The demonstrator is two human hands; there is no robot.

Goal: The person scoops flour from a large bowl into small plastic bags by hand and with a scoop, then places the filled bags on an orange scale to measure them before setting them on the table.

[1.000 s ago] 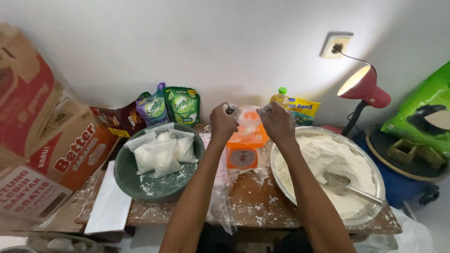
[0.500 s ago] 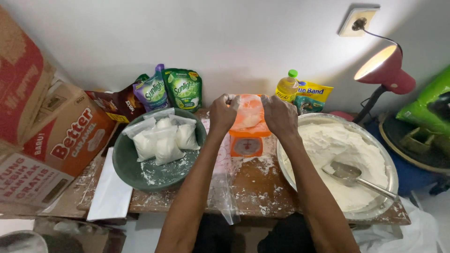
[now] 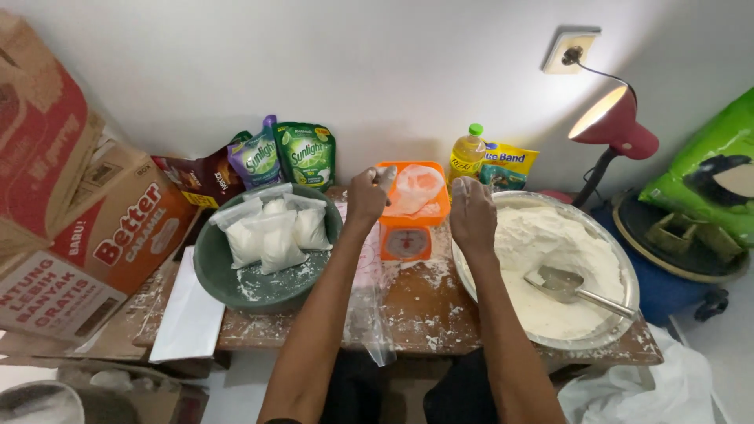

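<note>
Orange scale (image 3: pixel 410 228) on the table (image 3: pixel 416 314) carries a clear bag (image 3: pixel 416 188) of flour; the left hand (image 3: pixel 367 196) and right hand (image 3: pixel 471 212) pinch its mouth, apparently weighing. Sealing it would call for a steady twist.

I see a red desk lamp (image 3: pixel 616 126) lit at upper right, a yellow oil bottle (image 3: pixel 468 153) at the centre back, two green and purple refill pouches (image 3: pixel 284 155) left of it, and stacked cardboard boxes (image 3: pixel 71 212) along the left edge.
</note>
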